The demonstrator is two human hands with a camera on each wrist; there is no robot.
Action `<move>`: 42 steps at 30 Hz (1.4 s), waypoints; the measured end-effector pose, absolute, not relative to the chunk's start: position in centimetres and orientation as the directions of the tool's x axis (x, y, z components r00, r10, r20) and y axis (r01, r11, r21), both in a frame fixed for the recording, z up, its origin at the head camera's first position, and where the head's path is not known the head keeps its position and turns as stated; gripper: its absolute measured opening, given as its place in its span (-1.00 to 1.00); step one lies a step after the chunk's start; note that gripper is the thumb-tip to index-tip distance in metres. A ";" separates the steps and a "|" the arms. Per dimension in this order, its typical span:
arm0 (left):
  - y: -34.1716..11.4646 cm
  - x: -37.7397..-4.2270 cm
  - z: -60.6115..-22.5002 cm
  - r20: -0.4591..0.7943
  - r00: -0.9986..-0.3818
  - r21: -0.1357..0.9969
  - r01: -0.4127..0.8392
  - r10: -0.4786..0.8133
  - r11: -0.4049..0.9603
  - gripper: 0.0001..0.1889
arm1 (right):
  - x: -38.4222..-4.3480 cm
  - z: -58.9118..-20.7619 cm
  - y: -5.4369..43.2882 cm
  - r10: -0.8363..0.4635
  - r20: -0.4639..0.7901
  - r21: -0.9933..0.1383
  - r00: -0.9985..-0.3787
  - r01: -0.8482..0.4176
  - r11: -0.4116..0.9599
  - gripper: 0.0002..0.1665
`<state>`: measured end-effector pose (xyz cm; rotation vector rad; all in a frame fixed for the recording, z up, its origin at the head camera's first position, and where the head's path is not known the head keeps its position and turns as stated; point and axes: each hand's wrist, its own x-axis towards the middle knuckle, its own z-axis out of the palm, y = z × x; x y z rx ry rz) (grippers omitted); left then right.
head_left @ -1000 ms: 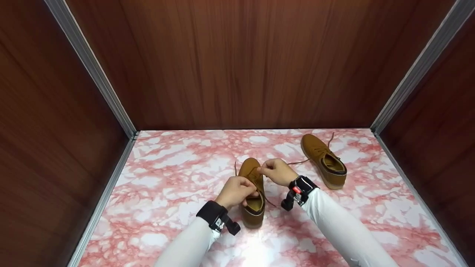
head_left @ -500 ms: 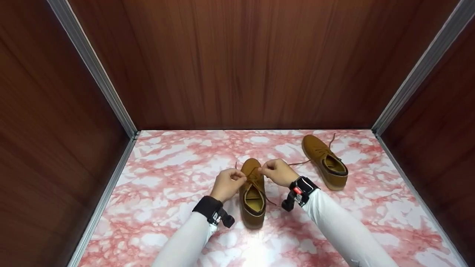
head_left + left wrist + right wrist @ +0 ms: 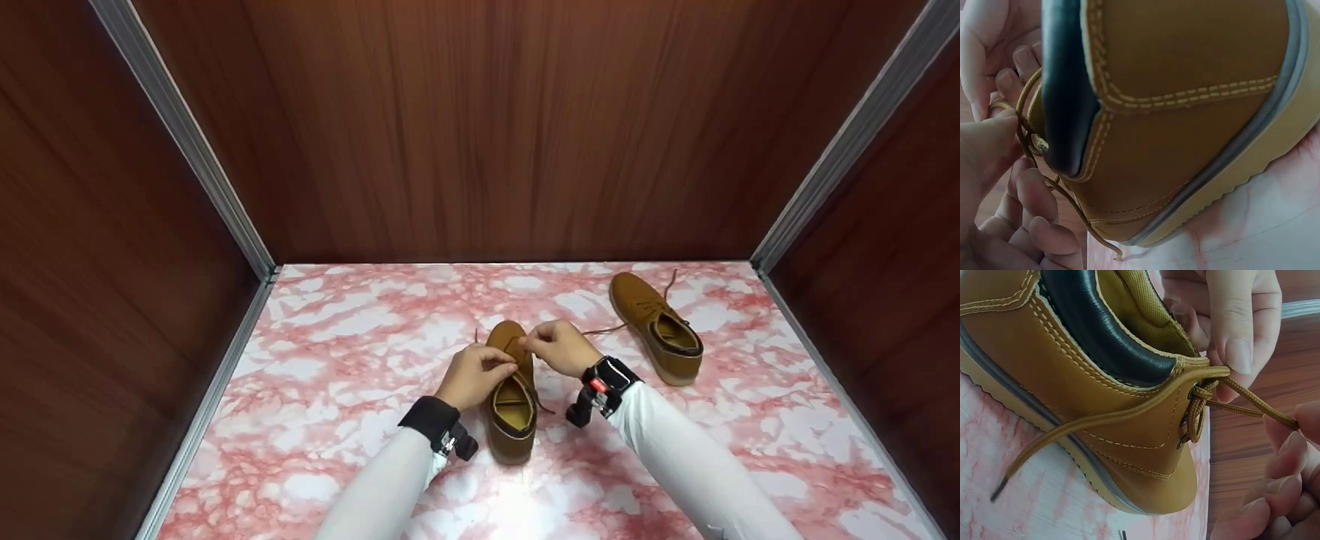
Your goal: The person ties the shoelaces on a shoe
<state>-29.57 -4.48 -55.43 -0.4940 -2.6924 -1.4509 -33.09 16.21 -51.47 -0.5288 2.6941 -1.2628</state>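
Observation:
A tan lace-up shoe (image 3: pixel 512 409) points its toe away from me, its black-padded opening toward me. My left hand (image 3: pixel 472 375) reaches over the lacing from the left, its thumb and fingers pinching the shoelace (image 3: pixel 1157 399). My right hand (image 3: pixel 562 348), nearer the toe, also pinches the lace; in the right wrist view, strands stretch from the eyelets to its fingertips (image 3: pixel 1297 455). One loose lace end trails down the shoe's right side. In the left wrist view, a small lace loop shows between the hands beside the collar (image 3: pixel 1064 95).
A second matching shoe (image 3: pixel 652 322) stands at the back right, its laces spread out on both sides. The red-and-white marbled table (image 3: pixel 337 360) is enclosed by brown wood-grain panels (image 3: pixel 480 135) with grey metal corner posts (image 3: pixel 187 135).
My left hand drew back leftward from over the shoe opening, then came right again, its fingertips now over the lacing. The right hand has stayed nearly still.

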 end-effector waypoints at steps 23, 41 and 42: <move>-4.1 -29.2 -55.4 0.100 -0.961 0.872 0.209 0.257 0.443 -0.94 | -33.3 -51.4 17.5 -0.320 0.034 -0.792 -0.947 -0.221 0.569 -0.67; -4.3 -29.2 -55.6 0.075 -0.963 0.890 0.182 0.260 0.417 -0.91 | -30.8 -54.8 18.3 -0.454 0.028 -0.811 -0.890 -0.285 0.510 -0.88; -4.4 -29.2 -55.6 0.074 -0.963 0.890 0.181 0.260 0.418 -0.90 | -30.6 -54.9 18.2 -0.460 0.022 -0.815 -0.888 -0.282 0.506 -0.88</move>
